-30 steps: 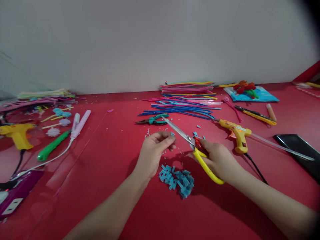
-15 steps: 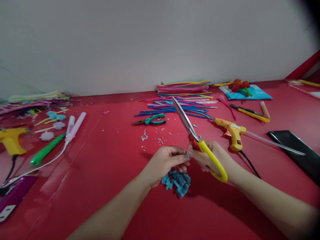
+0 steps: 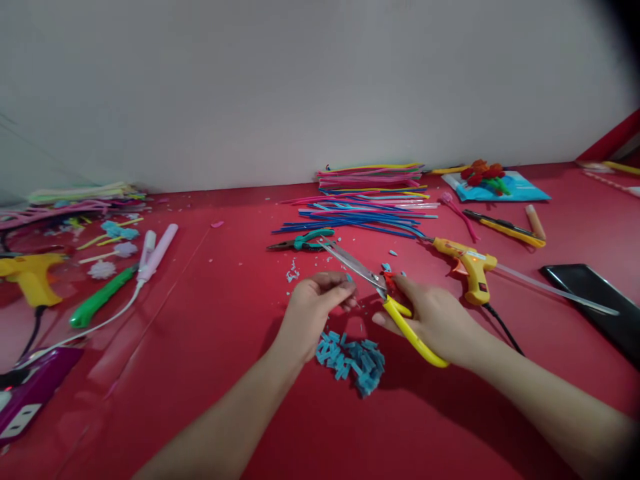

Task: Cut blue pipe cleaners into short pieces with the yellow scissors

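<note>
Between the thumb and fingers of my left hand [image 3: 317,303] is a small blue piece [image 3: 349,278], mostly covered by the fingertips. My right hand [image 3: 435,317] is closed round yellow-handled scissors [image 3: 417,340], whose metal blades point up and left, slightly parted. The blades lie just above the left fingertips, close to the blue piece; whether they touch it I cannot tell. Below both hands a loose heap of short blue cut pieces [image 3: 367,363] rests on the red table [image 3: 200,387]. Small pale scraps [image 3: 293,270] are scattered beyond my left hand.
Teal-handled pliers [image 3: 305,241] lie beyond the hands, before bundles of coloured stems [image 3: 360,217]. To the right are a yellow glue gun [image 3: 473,267] and black phone [image 3: 590,300]. At left sit another glue gun [image 3: 33,277], a green-handled tool [image 3: 100,300] and a purple power strip [image 3: 40,393].
My left hand has shifted left and up, away from the heap. The scissors have swung lower and leftward, their blades now near the left fingertips. More of the blue heap shows.
</note>
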### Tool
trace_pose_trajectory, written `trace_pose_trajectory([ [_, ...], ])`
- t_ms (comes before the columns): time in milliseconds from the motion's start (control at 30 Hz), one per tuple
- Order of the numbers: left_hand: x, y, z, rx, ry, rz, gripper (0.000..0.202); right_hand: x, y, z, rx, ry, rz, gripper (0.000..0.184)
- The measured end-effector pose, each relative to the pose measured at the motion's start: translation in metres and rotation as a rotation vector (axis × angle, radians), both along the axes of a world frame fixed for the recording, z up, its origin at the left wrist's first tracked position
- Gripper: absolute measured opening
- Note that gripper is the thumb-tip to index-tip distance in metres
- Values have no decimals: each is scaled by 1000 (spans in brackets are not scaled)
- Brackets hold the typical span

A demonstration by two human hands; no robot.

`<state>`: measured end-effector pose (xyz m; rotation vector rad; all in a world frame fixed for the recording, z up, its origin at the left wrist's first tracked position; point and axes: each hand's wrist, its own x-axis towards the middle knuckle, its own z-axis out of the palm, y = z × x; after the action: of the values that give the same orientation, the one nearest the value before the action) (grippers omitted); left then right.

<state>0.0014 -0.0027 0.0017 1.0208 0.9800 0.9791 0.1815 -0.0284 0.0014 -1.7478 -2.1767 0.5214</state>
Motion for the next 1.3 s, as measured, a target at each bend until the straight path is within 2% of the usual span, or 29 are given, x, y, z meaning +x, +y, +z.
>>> trace_pose_trajectory([
  [133, -6, 7, 4, 34, -86, 132, 4, 1, 0, -2, 67, -200, 38, 38],
  [367, -10, 8, 3, 78, -81, 143, 5, 4, -1, -8, 143, -331, 77, 35],
  [1100, -10, 9, 4, 67, -103, 179, 7, 6, 0, -11, 245, -387, 103, 37],
  [1300, -11, 9, 4, 88, -94, 158, 8, 9, 1, -11, 228, -368, 89, 36],
])
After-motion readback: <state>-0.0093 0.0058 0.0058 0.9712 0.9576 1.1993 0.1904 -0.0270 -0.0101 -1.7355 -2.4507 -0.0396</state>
